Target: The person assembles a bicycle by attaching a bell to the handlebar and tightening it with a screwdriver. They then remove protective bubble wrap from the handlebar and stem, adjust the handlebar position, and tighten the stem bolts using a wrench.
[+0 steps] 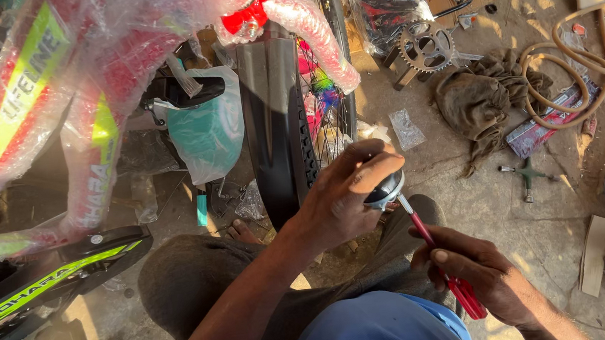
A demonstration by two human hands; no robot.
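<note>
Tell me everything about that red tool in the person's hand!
The screwdriver has a shiny red handle and a thin metal shaft. The right hand grips the handle. It slants up and left, its tip meeting a small round silver part held by the left hand.

Lighting: warm, low sunlight from the upper right; floor [545, 233] bright and orange-toned. Shadows: long and hard-edged; lower left dim, dark under the frame [30, 110]. Glare: strong sheen on the plastic wrap [150, 28] and a highlight on the fender [269, 113]. Focus: sharp at centre, hands crisp. Distortion: wide-angle bending at the edges, slight softness in the corners.
</note>
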